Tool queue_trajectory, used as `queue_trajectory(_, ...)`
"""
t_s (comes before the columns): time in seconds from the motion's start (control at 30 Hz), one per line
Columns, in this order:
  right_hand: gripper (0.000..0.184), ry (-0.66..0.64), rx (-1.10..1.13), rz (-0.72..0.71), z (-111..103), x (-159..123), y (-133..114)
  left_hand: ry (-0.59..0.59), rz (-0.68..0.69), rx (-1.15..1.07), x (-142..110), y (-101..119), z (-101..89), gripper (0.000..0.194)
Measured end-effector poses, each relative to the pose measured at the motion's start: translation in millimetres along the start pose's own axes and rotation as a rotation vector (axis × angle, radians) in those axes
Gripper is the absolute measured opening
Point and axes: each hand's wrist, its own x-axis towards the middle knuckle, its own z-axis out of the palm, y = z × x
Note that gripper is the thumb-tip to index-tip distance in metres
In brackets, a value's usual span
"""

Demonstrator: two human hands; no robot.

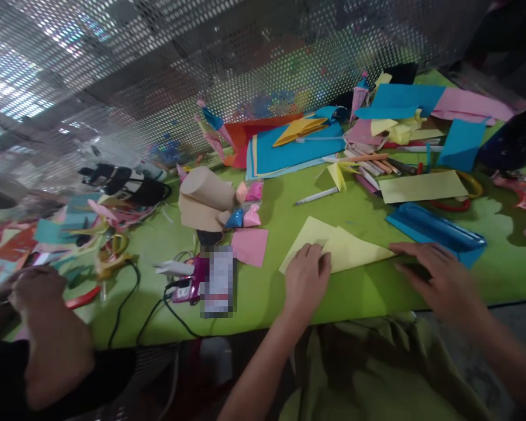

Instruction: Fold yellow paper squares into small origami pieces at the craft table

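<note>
A folded sheet of pale yellow paper [339,248] lies on the green tabletop in front of me, its narrow point to the right. My left hand [307,275] holds the sheet down near its lower left edge, fingers curled and close together. At the narrow point, the fingertips of my right hand [440,272] touch the paper, with the thumb and fingers apart. Just beyond that hand lies a shiny blue case [438,225]. A white pen [316,196] and a small folded yellow paper piece [337,175] lie behind the sheet.
To my left are a pink paper square [249,247], a pixelated phone-like object [219,280], black cables [151,318] and a brown paper roll [208,190]. Coloured sheets [289,152] and pencils [379,164] fill the back. Another person's hand [39,286] rests at far left.
</note>
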Motion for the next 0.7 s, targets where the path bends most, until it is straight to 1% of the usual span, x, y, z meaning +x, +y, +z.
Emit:
queue_trajectory(0.07, 0.026, 0.008, -0.004, -0.04, 0.1, -0.5, 0.5, 0.001, 0.003, 0.015, -0.6, -1.1, 1.5, 0.008)
queue_trajectory(0.17, 0.028, -0.006, -0.007, -0.075, 1.1, -1.8, 2.1, 0.018, -0.007, 0.014, -1.1, -1.6, 2.8, 0.008)
queue_trajectory(0.3, 0.03, -0.024, -0.03, -0.098, 3.2, -5.2, 3.8, 0.054, -0.021, -0.027, -1.5, -1.0, 4.2, 0.012)
queue_trajectory(0.5, 0.033, -0.017, -0.043, -0.115, 4.6, -8.1, 5.0, 0.046, -0.053, -0.102, -1.2, -2.1, 4.1, 0.012)
queue_trajectory(0.7, 0.036, -0.009, -0.076, -0.145, 4.6, -7.6, 4.2, 0.059, -0.062, -0.099, -0.5, -0.9, 4.3, 0.012)
